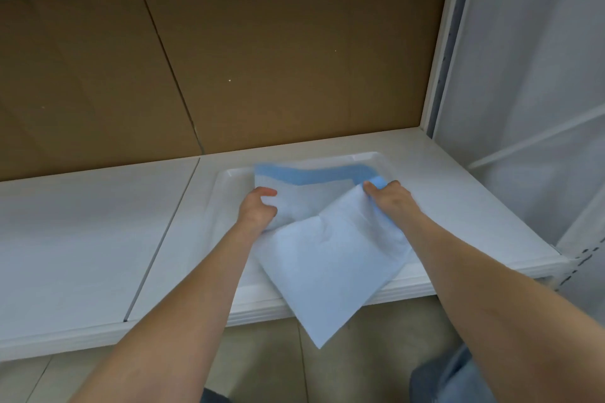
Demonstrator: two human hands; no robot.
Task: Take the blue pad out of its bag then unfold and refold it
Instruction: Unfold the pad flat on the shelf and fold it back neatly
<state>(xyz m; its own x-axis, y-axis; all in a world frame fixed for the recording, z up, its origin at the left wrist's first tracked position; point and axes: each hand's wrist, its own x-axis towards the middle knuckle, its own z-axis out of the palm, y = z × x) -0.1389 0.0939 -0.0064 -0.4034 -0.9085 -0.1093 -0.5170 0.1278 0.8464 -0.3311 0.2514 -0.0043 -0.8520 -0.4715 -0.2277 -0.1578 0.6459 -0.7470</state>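
The blue pad (330,258) is a thin pale sheet with a stronger blue border along its far edge. It lies partly folded on a white tray (226,186) on the shelf, and one corner hangs over the shelf's front edge. My left hand (258,209) grips the pad's left side, fingers curled round the edge. My right hand (389,198) pinches a folded flap at the pad's far right corner. No bag shows in the head view.
The white shelf (82,239) runs left of the tray, with a seam between two panels. Brown cardboard (262,59) backs the shelf. A white upright post (442,42) and a white fabric wall stand at the right. Tiled floor lies below.
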